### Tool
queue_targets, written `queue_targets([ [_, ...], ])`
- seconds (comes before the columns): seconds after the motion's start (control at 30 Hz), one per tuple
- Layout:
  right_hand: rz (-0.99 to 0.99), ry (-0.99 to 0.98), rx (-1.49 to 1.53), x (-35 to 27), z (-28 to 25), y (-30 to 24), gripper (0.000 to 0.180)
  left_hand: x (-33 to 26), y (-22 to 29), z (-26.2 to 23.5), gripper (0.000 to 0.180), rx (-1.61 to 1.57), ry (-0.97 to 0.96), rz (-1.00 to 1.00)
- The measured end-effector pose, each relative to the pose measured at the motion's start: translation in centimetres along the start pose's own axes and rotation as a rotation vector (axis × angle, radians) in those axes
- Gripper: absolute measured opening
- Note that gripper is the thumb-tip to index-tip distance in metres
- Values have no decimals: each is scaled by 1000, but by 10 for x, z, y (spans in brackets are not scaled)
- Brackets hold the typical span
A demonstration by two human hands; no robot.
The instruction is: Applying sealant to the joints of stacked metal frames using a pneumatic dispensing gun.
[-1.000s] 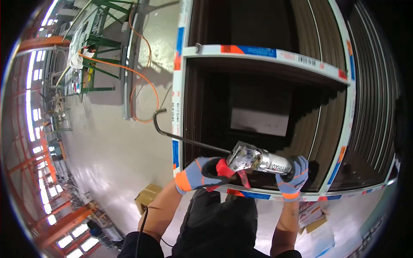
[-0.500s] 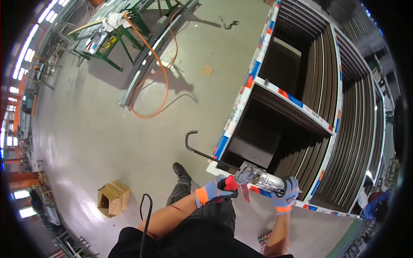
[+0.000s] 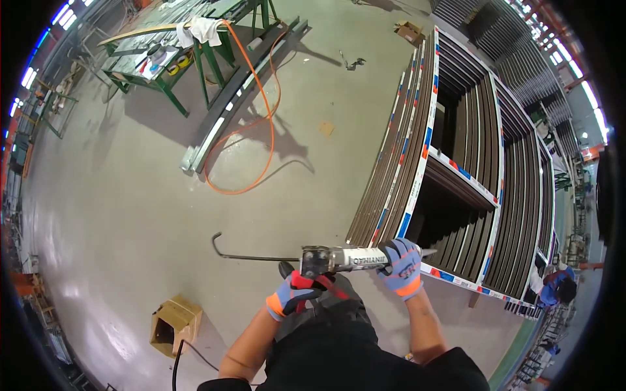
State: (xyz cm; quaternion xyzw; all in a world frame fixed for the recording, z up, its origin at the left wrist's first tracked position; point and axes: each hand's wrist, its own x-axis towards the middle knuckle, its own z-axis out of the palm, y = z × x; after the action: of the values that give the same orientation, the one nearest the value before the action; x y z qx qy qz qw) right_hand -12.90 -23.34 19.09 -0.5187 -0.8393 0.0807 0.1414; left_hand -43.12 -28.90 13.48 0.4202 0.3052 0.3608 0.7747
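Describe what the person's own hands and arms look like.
The left hand and right hand wear blue-grey gloves with orange cuffs. The right glove's back bears a dark mark. Forearms are bare below short black sleeves.

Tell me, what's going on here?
A gloved person holds a caulking gun: the left hand grips its red handle, the right hand wraps around the front of the tube. Its nozzle points right, where a row of dark frames stands. An open cardboard box sits on the floor to the left.
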Motion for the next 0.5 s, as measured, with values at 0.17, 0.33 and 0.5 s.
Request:
queue_targets([
  [0.17,-1,5,-14,49,7,-13,53,5,36,-42,44,73,19,-69],
  [0.33,117,-1,-3,82,-2,8,50,74,54,-77,53,-42,-101,-43],
  [0.5,228,103,-61,119,1,69,51,189,103,-87,33,13,-136,-209],
])
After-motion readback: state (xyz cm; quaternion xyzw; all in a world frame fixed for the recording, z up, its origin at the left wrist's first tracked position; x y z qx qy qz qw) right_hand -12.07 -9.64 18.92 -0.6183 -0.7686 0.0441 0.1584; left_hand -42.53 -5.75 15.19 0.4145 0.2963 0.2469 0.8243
